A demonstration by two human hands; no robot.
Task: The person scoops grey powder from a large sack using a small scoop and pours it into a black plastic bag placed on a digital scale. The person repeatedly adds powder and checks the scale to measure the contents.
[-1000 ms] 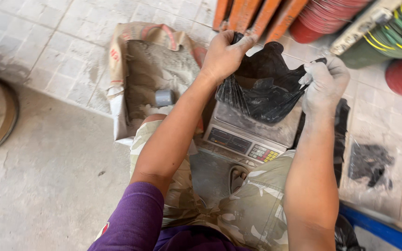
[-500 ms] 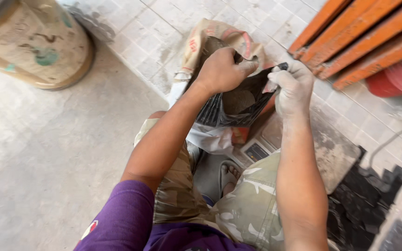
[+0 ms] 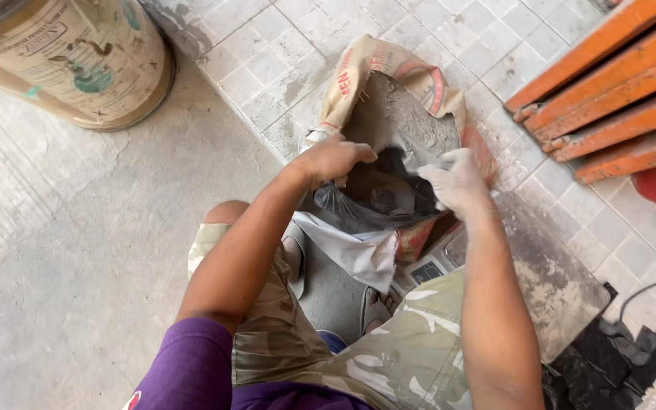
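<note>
Compared with half a second before, the view had moved closer and a little to the right, so the round drum [image 3: 77, 61] showed more fully at the top left. The black plastic bag [image 3: 377, 193] had also come lower, and its mouth now sat right at the open cement sack [image 3: 400, 99].

The left hand [image 3: 333, 159] was closed on the left edge of the black plastic bag, the fingers curled over the rim. The right hand [image 3: 455, 181], white with dust, pinched the right edge of the same bag, so both hands held it open. The bag hung above the weighing scale [image 3: 430, 267], in front of the sack, whose grey powder was visible inside.

Counted: two hands, one black bag, one cement sack, one drum, one scale. Four orange wooden boards [image 3: 609, 83] lay at the top right on the tiled floor [image 3: 267, 45]. One black cable [image 3: 647, 292] ran at the right.
</note>
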